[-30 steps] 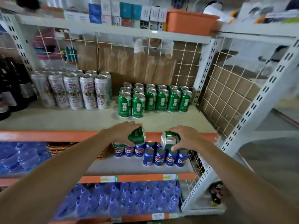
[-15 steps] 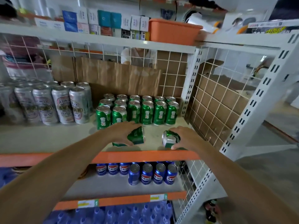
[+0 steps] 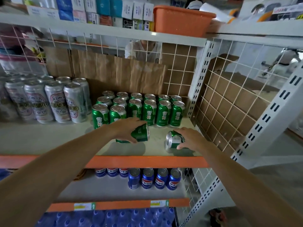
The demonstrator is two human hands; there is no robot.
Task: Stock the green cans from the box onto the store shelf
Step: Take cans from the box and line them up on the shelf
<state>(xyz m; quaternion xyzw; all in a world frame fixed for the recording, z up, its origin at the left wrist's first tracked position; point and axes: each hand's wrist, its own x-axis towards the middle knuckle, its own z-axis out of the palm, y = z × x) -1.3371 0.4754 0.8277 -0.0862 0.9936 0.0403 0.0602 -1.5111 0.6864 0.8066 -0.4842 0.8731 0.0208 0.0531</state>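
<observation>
Seen from the head: fourteen upright green cans (image 3: 148, 112) in three rows at the right end of the middle shelf (image 3: 49, 138), left hand (image 3: 126, 128) curled round seemingly two tilted cans (image 3: 141, 134) just before them, right hand (image 3: 190, 139) gripping one sideways can (image 3: 173, 140) near the front edge, seven blue cans (image 3: 159, 178) visible below.
</observation>
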